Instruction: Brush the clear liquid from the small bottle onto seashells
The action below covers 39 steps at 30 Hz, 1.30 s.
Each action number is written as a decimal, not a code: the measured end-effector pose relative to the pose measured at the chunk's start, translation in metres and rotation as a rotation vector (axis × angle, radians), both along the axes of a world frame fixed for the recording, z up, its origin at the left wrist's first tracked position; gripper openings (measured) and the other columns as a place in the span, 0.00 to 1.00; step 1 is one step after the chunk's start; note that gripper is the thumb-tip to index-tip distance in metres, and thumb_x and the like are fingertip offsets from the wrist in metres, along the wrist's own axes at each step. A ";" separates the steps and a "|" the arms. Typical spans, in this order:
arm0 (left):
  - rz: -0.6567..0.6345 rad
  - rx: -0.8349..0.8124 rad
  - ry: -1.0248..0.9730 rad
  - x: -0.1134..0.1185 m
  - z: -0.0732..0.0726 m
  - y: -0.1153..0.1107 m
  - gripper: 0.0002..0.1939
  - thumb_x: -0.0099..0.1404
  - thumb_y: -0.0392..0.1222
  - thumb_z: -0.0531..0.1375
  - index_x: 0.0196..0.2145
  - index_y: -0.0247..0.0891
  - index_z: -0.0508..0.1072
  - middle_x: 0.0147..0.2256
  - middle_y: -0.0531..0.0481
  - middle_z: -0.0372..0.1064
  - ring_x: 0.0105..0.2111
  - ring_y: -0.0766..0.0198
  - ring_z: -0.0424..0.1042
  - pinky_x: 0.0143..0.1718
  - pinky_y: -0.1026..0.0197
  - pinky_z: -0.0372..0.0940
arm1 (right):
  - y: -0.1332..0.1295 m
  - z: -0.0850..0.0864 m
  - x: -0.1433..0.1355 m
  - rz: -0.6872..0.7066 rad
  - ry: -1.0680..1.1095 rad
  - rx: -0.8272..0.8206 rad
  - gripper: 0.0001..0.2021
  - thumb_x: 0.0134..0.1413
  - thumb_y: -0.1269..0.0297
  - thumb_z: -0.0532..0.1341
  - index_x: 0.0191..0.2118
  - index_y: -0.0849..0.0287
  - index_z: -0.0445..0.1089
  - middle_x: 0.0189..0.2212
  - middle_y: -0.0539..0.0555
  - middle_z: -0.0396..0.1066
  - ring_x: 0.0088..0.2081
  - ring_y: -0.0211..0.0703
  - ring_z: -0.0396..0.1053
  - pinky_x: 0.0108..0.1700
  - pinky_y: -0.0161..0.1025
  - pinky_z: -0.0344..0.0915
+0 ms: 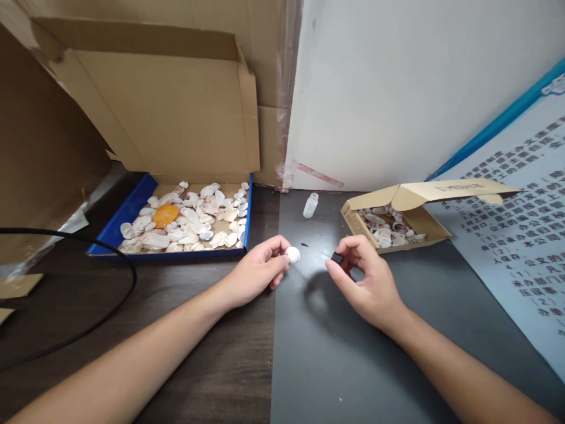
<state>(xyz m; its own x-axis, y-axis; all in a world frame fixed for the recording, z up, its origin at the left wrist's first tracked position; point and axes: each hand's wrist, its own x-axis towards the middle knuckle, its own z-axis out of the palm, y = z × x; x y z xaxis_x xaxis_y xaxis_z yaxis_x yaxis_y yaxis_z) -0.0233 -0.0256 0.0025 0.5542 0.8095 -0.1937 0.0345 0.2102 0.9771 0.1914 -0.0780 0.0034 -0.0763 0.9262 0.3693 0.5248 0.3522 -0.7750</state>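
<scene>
Between the thumb and fingers of my left hand [260, 268] is a small white seashell [292, 255], held just over the left edge of the grey mat. My right hand [365, 277] pinches a small black ridged cap [338, 258] a short way to the right of the shell. Behind both hands a small clear bottle [311, 205] with whitish contents stands uncapped on the mat. A tiny dark sliver [304, 244] lies on the mat between the hands.
An open blue-edged cardboard box [176, 255] full of shells, one bright orange shell [166, 215] among them, stands at left. A smaller open carton [351, 222] with shells is at right. A black cable [126, 294] loops at far left; a printed sheet [525, 206] lies at far right.
</scene>
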 end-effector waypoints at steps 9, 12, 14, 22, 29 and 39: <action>-0.012 0.004 -0.002 -0.001 0.000 -0.001 0.11 0.62 0.47 0.60 0.32 0.39 0.63 0.23 0.60 0.59 0.18 0.74 0.57 0.22 0.68 0.52 | -0.001 -0.001 0.002 0.040 0.008 0.003 0.08 0.60 0.66 0.62 0.41 0.53 0.60 0.24 0.43 0.61 0.22 0.36 0.63 0.27 0.34 0.63; -0.013 0.007 -0.001 -0.001 0.000 -0.001 0.10 0.62 0.46 0.59 0.32 0.39 0.63 0.23 0.60 0.59 0.18 0.73 0.57 0.22 0.67 0.52 | -0.001 -0.001 0.002 0.098 0.016 0.009 0.07 0.61 0.67 0.61 0.41 0.53 0.60 0.23 0.43 0.61 0.23 0.36 0.64 0.28 0.35 0.64; -0.013 0.010 -0.001 -0.001 0.000 -0.001 0.10 0.62 0.46 0.59 0.32 0.39 0.63 0.23 0.60 0.59 0.18 0.73 0.58 0.22 0.68 0.53 | -0.001 -0.001 0.001 0.118 0.003 0.003 0.08 0.60 0.67 0.62 0.41 0.53 0.61 0.24 0.43 0.61 0.24 0.36 0.64 0.28 0.34 0.64; -0.020 0.018 -0.001 -0.001 0.000 0.000 0.10 0.62 0.46 0.59 0.32 0.39 0.63 0.23 0.60 0.58 0.19 0.73 0.57 0.21 0.68 0.54 | -0.002 0.000 0.001 0.110 0.023 0.029 0.08 0.60 0.67 0.62 0.41 0.53 0.61 0.24 0.44 0.62 0.24 0.37 0.64 0.28 0.36 0.65; -0.024 0.014 0.003 0.000 -0.001 0.000 0.11 0.62 0.48 0.60 0.32 0.39 0.63 0.24 0.60 0.58 0.19 0.73 0.57 0.21 0.68 0.54 | -0.002 -0.001 -0.001 0.063 0.004 0.034 0.09 0.59 0.67 0.62 0.40 0.53 0.61 0.24 0.43 0.61 0.23 0.36 0.64 0.27 0.35 0.64; -0.042 0.032 0.018 0.000 0.000 -0.001 0.10 0.63 0.46 0.58 0.32 0.39 0.63 0.24 0.60 0.58 0.20 0.73 0.58 0.22 0.67 0.54 | -0.005 0.002 0.000 0.134 -0.009 0.027 0.08 0.60 0.68 0.62 0.40 0.52 0.61 0.24 0.43 0.61 0.24 0.36 0.64 0.29 0.34 0.64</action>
<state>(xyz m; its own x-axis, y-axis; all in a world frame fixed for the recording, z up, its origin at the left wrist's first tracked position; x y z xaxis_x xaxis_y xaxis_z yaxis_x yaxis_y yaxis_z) -0.0237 -0.0266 0.0023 0.5849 0.7912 -0.1785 0.0606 0.1769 0.9824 0.1913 -0.0826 0.0052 -0.2019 0.8971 0.3930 0.4785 0.4404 -0.7596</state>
